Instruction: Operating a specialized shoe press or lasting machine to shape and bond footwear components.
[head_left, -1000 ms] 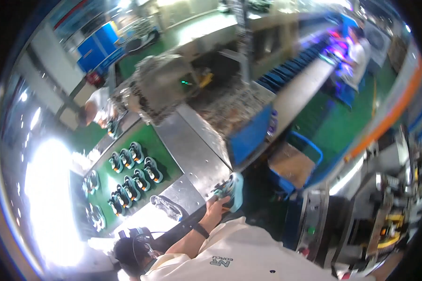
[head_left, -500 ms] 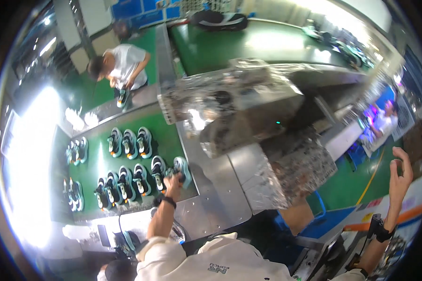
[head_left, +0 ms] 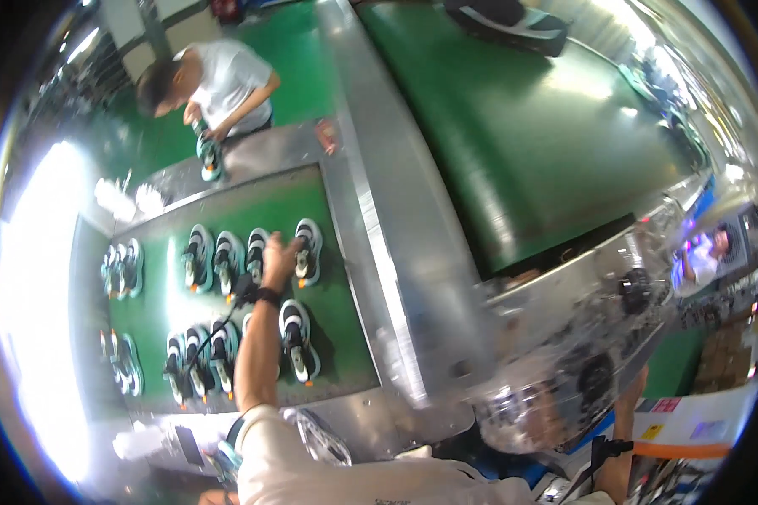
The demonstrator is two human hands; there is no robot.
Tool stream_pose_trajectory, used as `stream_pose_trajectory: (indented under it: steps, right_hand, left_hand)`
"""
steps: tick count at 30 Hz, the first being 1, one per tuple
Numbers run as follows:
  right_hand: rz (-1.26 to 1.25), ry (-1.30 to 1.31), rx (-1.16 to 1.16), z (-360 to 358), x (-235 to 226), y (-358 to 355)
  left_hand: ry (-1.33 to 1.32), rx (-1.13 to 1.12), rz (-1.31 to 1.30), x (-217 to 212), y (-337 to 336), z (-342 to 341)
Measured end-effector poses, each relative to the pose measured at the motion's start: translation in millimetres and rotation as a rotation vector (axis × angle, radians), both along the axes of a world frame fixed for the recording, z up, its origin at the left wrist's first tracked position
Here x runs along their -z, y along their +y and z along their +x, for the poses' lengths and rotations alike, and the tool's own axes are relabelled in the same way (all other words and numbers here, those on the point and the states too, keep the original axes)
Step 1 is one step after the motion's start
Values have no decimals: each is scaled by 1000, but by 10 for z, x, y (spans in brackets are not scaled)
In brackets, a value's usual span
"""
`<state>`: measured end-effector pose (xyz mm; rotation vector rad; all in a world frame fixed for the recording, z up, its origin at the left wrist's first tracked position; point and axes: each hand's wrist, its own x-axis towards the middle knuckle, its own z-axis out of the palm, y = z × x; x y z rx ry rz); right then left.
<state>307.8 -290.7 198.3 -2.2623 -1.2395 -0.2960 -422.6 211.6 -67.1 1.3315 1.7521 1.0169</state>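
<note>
Left hand (head_left: 280, 261) looks spread beside the right-end shoe (head_left: 309, 252) in the far row on the green surface (head_left: 265, 199); can't tell if it's touching. Right hand (head_left: 636, 385): too blurry to call. Shoe's probably light and flexible, so I'd grab the heel collar. Count: 4 far row, 5 near row (head_left: 298, 341) (1 mostly behind the forearm (head_left: 257, 362)), 1 at the co-worker (head_left: 232, 84).

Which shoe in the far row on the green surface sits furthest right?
The shoe just right of the person's left hand; the rest of that row sits further left.
</note>
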Motion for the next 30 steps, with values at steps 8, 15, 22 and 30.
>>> stream_pose_trajectory:
  steps: [8,15,22,30]
  right_hand:
    - [-162,-62,236,-454,-392,-17]
    - [32,-59,177,-487,-521,61]
    - [134,1,161,-438,-541,87]
    - [222,18,96,-384,-463,1]
  left_hand:
    - [-85,442,789,-4528,667,1519]
    - [621,605,664,-5530,1009,2854]
    - [561,882,552,-5686,916,3297]
    - [1207,590,1117,-5957,-339,3668]
